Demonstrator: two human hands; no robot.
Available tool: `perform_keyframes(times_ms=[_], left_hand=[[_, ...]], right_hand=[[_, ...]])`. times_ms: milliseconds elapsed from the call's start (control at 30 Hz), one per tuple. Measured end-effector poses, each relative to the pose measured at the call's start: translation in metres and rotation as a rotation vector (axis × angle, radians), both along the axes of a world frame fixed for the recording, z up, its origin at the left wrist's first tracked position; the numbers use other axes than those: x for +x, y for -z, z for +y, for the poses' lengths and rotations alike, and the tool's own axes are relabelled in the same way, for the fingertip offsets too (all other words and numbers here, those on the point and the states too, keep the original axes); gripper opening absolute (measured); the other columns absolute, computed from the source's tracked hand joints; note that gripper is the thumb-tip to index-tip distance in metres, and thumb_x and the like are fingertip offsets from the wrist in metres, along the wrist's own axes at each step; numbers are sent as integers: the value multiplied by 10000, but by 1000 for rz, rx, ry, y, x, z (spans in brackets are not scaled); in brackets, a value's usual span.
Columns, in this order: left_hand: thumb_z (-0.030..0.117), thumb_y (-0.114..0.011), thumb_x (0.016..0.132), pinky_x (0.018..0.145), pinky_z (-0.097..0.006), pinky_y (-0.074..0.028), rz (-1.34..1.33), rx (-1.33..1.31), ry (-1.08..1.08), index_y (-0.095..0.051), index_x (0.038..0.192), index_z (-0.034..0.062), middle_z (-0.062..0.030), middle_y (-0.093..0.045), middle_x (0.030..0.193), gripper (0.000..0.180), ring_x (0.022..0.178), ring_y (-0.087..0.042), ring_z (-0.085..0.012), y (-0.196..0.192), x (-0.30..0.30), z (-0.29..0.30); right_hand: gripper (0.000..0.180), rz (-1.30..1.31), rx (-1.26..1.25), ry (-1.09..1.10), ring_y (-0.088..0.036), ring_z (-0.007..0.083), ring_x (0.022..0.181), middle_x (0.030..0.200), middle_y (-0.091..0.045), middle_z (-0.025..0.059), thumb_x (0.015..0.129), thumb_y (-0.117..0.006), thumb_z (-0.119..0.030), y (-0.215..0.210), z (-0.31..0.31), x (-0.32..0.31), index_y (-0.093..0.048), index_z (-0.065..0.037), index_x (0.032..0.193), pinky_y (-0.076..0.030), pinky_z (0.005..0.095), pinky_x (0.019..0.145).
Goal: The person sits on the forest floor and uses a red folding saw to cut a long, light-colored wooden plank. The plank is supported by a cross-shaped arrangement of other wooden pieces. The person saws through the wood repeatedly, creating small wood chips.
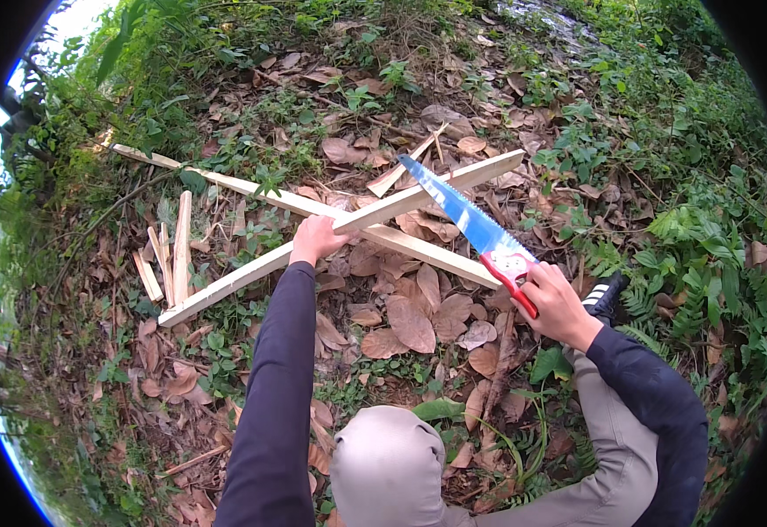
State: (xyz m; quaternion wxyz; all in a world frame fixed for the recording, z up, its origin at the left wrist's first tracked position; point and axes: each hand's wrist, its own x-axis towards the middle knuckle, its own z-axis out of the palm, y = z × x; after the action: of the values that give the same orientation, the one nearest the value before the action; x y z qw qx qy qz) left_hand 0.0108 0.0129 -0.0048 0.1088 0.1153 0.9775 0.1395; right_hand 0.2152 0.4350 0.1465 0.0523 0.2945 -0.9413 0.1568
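In my right hand (557, 303) is a hand saw (467, 215) with a red handle and a shiny toothed blade. Its blade slants up and left, with the tip near the upper stick. My left hand (316, 239) grips a pale wooden stick (234, 283), the fingers around it near its middle. This stick slopes from lower left to upper right and crosses over a second long wooden stick (432, 252), which slopes the other way. From this view I cannot tell whether the blade touches the wood.
Short wood pieces (181, 250) lie at the left, and a split offcut (397, 173) lies beyond the crossing. Dry brown leaves (412, 322) and low green plants cover the ground. My bent knee (388, 465) is at the lower middle, and my shoe (605, 294) rests at the right.
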Motion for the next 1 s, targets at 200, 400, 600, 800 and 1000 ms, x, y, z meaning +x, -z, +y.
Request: perform_keyframes(times_ms=[200, 400, 600, 800, 1000], left_hand=[[557, -716, 848, 731, -448, -567, 155, -27, 82, -769, 959, 77, -158, -738, 851, 495, 829, -718, -328, 18, 10, -4], [492, -636, 933, 786, -441, -490, 389, 67, 66, -627, 1157, 69, -114, -634, 978, 479, 941, -629, -306, 33, 68, 14], [470, -693, 898, 819, -418, -412, 452, 105, 88, -601, 1103, 77, -93, -561, 1013, 453, 964, -549, -286, 31, 63, 2], [157, -716, 799, 772, -400, -421, 522, 11, 272, -538, 960, 119, -56, -527, 920, 243, 911, -554, -256, 20, 70, 18], [42, -701, 727, 737, -400, -408, 549, 51, 287, -527, 922, 117, -61, -499, 879, 272, 878, -537, -263, 31, 85, 31]], right_hand=[[153, 76, 28, 41, -536, 281, 829, 854, -542, 94, 734, -735, -97, -4, -2, -12, -612, -50, 812, -398, 390, 761], [123, 178, -100, -8, -513, 242, 663, 717, -520, 43, 744, -726, -63, -10, 2, -2, -609, -66, 782, -381, 389, 678], [140, 146, -180, 60, -514, 241, 663, 683, -522, 39, 771, -729, -68, -24, -5, -6, -597, -60, 728, -378, 395, 682], [139, 147, -312, 132, -505, 254, 651, 677, -513, 55, 784, -719, -56, -37, -8, -11, -591, -57, 728, -377, 387, 695], [151, 102, -261, 81, -519, 235, 677, 685, -527, 40, 807, -724, -91, -27, -3, -8, -594, -68, 734, -370, 378, 697]])
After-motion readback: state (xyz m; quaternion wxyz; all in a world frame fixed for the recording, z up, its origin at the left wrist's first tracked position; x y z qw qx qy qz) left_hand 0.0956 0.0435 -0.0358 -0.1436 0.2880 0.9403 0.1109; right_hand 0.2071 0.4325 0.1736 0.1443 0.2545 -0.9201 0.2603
